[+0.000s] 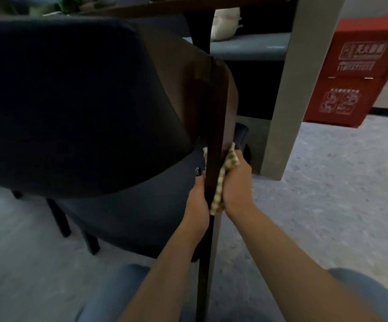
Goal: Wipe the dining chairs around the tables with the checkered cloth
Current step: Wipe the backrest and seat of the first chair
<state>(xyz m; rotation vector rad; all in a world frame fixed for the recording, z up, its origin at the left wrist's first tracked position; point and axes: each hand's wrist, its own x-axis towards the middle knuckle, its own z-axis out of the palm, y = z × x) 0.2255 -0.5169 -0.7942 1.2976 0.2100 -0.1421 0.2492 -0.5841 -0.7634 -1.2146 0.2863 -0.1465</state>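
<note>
A dining chair with a dark blue padded back [72, 101] fills the left of the head view, seen from behind and low down. Its dark brown wooden rear leg [213, 140] runs down the middle of the frame. The checkered cloth [223, 180], tan and cream, is wrapped against the right side of that leg. My right hand [237, 189] grips the cloth and presses it to the leg. My left hand [197, 205] holds the leg from the left at the same height, fingers curled round it. The cloth's far end is hidden behind the leg.
A thick grey table leg [288, 108] stands just right of the chair. A red fire-extinguisher cabinet [355, 73] sits at the far right. A blue-grey bench [248, 48] with a pale cushion lies behind. My knees in jeans [109, 296] are at the bottom; grey speckled floor surrounds.
</note>
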